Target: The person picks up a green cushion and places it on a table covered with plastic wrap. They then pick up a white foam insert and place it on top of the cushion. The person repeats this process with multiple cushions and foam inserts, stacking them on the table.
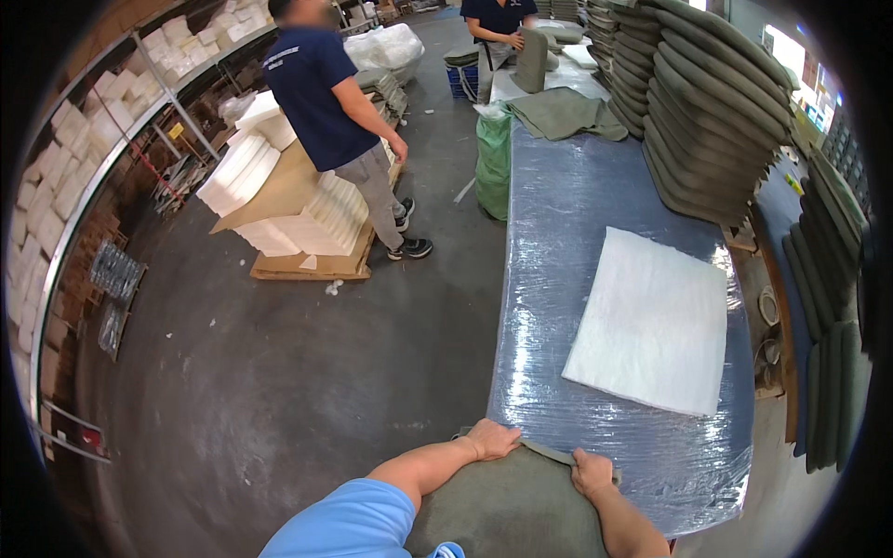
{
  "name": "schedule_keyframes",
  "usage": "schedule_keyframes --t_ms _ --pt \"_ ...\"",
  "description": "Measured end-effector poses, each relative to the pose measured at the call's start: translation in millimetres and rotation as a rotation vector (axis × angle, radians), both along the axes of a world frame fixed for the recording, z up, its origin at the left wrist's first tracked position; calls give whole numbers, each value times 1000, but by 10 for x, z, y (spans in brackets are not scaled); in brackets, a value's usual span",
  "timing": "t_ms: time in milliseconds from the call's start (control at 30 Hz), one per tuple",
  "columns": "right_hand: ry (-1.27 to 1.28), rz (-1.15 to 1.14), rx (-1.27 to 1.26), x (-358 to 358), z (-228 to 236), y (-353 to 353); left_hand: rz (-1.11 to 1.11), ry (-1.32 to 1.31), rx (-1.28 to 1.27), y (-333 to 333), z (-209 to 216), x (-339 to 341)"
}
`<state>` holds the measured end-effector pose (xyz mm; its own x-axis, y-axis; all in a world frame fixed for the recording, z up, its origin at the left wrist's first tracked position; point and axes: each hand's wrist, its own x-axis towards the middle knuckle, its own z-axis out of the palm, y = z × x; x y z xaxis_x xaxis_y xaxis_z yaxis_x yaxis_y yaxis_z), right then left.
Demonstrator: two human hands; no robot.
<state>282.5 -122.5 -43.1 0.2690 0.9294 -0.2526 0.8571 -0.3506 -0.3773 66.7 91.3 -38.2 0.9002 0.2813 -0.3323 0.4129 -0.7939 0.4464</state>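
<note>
Low in the view, close to my body, is a grey-green fabric cushion cover; I cannot tell how much filling is inside it. The fingers of my left hand are closed over its far edge near the table corner. My right hand grips the same edge farther right, thumb on top. Between the hands the edge looks raised and partly folded. Beyond them a white rectangular sheet of padding lies flat on the plastic-wrapped table.
Tall stacks of grey-green cushions stand along the table's right side. A loose grey-green cover and a green sack are farther off. One person stands by a pallet of white foam; another handles a cushion.
</note>
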Motion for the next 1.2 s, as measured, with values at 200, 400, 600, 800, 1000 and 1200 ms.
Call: schedule_keyframes --t_ms 200,400,600,800,1000,1200 --pt "-56 41 -69 29 204 14 10 -69 28 30 236 -83" --pt "233 -600 -522 228 1454 -868 552 325 -612 -4 1091 -883" --pt "914 -1051 -754 102 1574 -652 853 514 -1010 -41 938 -948" --pt "869 -986 -740 260 1026 -559 1044 555 -993 82 322 -915" --pt "571 -863 -692 486 117 -756 1019 500 -994 150 134 -735" --pt "568 -859 -550 323 413 -663 1269 176 -1487 22 407 -982"
